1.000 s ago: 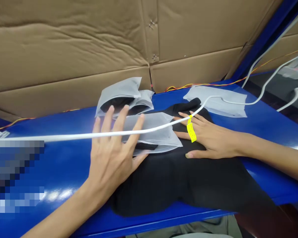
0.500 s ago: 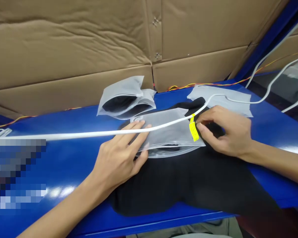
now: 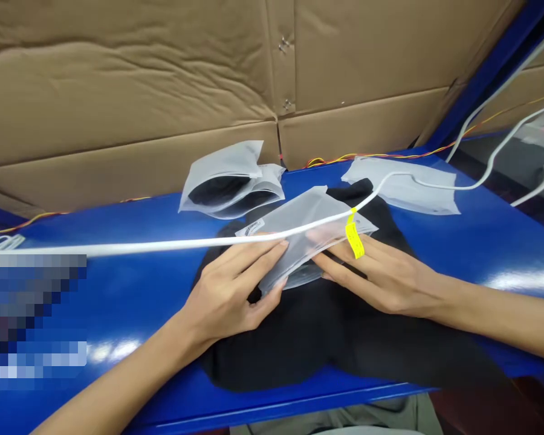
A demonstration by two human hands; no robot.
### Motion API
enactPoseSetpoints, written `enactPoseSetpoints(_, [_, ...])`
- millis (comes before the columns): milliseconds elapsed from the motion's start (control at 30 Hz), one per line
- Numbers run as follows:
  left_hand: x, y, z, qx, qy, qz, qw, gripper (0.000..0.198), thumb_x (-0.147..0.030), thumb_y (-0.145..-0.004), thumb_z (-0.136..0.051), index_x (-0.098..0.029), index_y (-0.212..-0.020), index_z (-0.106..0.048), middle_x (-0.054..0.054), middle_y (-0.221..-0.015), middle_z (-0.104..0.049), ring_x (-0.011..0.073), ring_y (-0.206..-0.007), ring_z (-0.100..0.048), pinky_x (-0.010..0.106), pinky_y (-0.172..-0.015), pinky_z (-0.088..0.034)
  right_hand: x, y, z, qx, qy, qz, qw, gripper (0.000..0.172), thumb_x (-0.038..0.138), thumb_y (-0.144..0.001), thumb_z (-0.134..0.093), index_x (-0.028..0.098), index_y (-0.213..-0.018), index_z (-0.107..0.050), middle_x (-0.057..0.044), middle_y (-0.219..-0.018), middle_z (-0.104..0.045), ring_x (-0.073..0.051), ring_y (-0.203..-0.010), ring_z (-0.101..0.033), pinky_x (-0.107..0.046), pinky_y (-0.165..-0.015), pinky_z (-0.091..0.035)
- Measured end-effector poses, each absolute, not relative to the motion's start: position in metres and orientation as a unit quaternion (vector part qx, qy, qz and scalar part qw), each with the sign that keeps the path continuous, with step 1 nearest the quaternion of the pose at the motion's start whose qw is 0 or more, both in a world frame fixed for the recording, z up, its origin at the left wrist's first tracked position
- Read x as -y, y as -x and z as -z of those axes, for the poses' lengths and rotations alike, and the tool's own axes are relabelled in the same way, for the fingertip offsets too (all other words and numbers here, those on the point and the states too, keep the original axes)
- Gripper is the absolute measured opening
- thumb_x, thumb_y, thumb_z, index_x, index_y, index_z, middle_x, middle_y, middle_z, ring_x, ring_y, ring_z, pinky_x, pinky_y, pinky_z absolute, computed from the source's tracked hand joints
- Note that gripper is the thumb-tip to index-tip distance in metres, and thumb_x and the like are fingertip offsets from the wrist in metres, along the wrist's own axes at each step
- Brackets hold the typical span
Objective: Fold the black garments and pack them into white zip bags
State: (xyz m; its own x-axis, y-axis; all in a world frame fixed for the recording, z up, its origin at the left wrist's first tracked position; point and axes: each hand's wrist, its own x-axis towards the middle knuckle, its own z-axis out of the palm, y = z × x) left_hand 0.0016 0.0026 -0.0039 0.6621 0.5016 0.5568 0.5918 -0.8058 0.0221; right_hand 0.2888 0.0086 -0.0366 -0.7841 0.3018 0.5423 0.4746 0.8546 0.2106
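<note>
A frosted plastic zip bag (image 3: 306,220) lies tilted over a black folded garment (image 3: 326,338), and something dark shows through its lower corner. My left hand (image 3: 231,290) grips the bag's left edge between fingers and thumb. From the right, my right hand (image 3: 376,278) holds the bag's lower edge with its fingertips and thumb. A yellow paper tag (image 3: 354,240) hangs from a white cable (image 3: 118,246) that crosses above the bag and just over my hands.
Two frosted bags with black contents (image 3: 231,181) lie stacked at the far side of the blue bench (image 3: 503,254). A flatter frosted bag (image 3: 399,184) lies to the right. Thin orange wires (image 3: 381,156) run along the cardboard-lined back wall (image 3: 118,90). A pixelated patch (image 3: 31,314) covers the left.
The bag has swung round and tilted up between my hands. My right hand has moved from the bag's far right side to its lower edge. My left hand has shifted right.
</note>
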Motion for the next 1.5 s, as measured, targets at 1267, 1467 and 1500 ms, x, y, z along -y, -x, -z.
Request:
enactPoseSetpoints(1267, [-0.003,-0.006,0.006,0.249,0.939,0.165,0.170,0.050,-0.005,-0.108,-0.045,-0.007,-0.157,-0.049,0.015,-0.154,-0.064,0.0294,-0.145,-0.060,0.045,-0.124,-0.049,-0.025,-0.303,0.035,0.910,0.138,0.196,0.338,0.017,0.016,-0.100,-0.057,0.020,-0.108,-0.072,-0.003,-0.082,-0.072,-0.018,-0.078,-0.068,-0.029,-0.069,-0.054])
enactPoseSetpoints(1467, [-0.013,0.014,0.001,0.245,0.940,0.169,0.166,0.054,-0.005,-0.108,-0.045,-0.014,-0.162,-0.043,0.013,-0.140,-0.075,0.0244,-0.134,-0.070,0.042,-0.119,-0.055,-0.019,-0.304,0.025,0.920,0.074,0.118,0.366,0.034,0.018,-0.110,-0.040,0.018,-0.104,-0.074,-0.014,-0.110,-0.081,-0.024,-0.114,-0.077,-0.039,-0.094,-0.066])
enactPoseSetpoints(1500, [-0.016,0.018,0.000,0.248,0.940,0.168,0.166,0.054,-0.005,-0.108,-0.045,-0.017,-0.161,-0.046,0.011,-0.139,-0.075,0.0244,-0.135,-0.069,0.043,-0.120,-0.055,-0.019,-0.304,0.023,0.924,0.050,0.109,0.364,0.032,0.016,-0.108,-0.043,0.018,-0.102,-0.074,-0.014,-0.113,-0.082,-0.025,-0.119,-0.076,-0.040,-0.096,-0.067])
